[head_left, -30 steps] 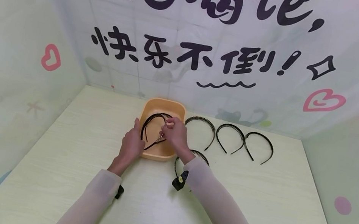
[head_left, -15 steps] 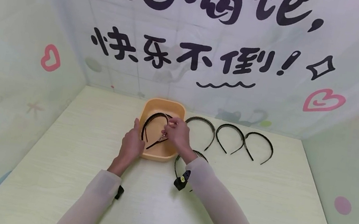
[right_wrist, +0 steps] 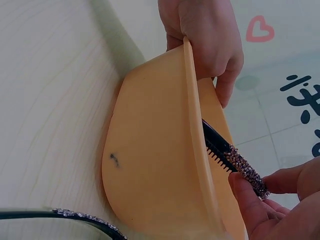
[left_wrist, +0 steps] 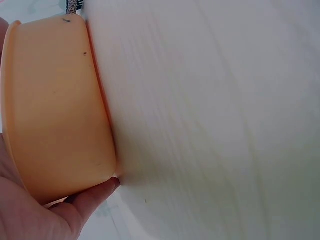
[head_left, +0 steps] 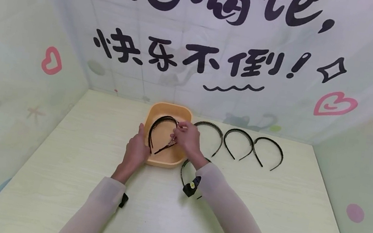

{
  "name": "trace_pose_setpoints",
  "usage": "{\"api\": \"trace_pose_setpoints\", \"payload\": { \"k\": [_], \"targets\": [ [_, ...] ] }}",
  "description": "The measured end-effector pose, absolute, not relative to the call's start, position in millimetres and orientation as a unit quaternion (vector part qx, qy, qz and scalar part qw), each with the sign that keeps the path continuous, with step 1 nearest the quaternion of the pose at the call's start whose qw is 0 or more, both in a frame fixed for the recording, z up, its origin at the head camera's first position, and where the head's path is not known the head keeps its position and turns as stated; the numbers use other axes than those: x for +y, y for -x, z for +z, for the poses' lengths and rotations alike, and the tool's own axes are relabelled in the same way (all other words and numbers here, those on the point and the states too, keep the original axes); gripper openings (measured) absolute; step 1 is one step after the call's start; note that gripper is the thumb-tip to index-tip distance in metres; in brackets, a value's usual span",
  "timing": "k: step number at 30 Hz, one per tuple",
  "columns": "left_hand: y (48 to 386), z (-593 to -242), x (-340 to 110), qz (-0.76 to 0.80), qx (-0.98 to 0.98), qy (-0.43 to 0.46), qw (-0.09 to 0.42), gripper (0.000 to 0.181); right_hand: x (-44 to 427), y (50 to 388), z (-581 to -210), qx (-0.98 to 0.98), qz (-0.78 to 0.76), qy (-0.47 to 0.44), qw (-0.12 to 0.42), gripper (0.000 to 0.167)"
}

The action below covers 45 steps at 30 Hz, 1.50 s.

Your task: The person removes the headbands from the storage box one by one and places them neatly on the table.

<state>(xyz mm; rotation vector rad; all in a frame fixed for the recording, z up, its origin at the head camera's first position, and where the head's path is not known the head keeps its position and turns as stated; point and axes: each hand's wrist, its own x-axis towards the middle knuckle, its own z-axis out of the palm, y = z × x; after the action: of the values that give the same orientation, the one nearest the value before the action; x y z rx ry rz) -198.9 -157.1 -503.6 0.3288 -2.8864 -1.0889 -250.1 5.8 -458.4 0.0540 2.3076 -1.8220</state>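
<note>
An orange plastic box (head_left: 162, 164) stands on the table near the back wall. My left hand (head_left: 136, 151) grips its left wall, with fingers on both sides of the wall. Over the box, my right hand (head_left: 187, 138) pinches a black toothed headband (right_wrist: 245, 167) by a glittery section; the rest of it hangs within the box. A second dark band (head_left: 150, 143) appears to overlap it inside, though the two are hard to separate. Close to my right wrist, another headband (head_left: 182, 170) lies in front of the box, partly hidden by my arm.
To the right of the box, a row of headbands lies along the back: a larger toothed headband (head_left: 221, 137), a black headband (head_left: 239, 131) and a headband (head_left: 282, 154) at the far end. A printed wall cloth (head_left: 176, 87) rises behind.
My right hand has shifted slightly right with the headband, whose arc now lines up more closely with the dark band in the box. My left hand stays on the box.
</note>
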Motion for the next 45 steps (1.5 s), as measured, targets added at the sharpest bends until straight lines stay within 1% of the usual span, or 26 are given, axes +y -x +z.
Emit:
{"api": "trace_pose_setpoints", "payload": {
  "k": [6,12,18,29,41,45],
  "targets": [
    [199,-504,-157,-0.354,-0.929,-0.104,0.021,0.087,9,253,-459,0.772,-0.628,-0.024,0.098,0.029],
    [199,-504,-157,-0.354,-0.929,-0.100,0.028,0.081,12,256,-458,0.743,-0.657,-0.049,0.118,0.030],
    [198,-504,-157,-0.353,-0.930,-0.101,0.028,0.081,15,258,-456,0.707,-0.691,-0.065,0.135,0.030],
    [197,-502,-156,-0.355,-0.929,-0.096,0.031,0.078,24,260,-455,0.700,-0.695,-0.070,0.145,0.029],
    [197,-500,-157,-0.351,-0.931,-0.097,0.025,0.082,42,261,-452,0.697,-0.694,-0.074,0.168,0.034],
    [197,-500,-157,-0.355,-0.930,-0.100,0.016,0.083,50,259,-454,0.693,-0.697,-0.077,0.168,0.033]
  ]
}}
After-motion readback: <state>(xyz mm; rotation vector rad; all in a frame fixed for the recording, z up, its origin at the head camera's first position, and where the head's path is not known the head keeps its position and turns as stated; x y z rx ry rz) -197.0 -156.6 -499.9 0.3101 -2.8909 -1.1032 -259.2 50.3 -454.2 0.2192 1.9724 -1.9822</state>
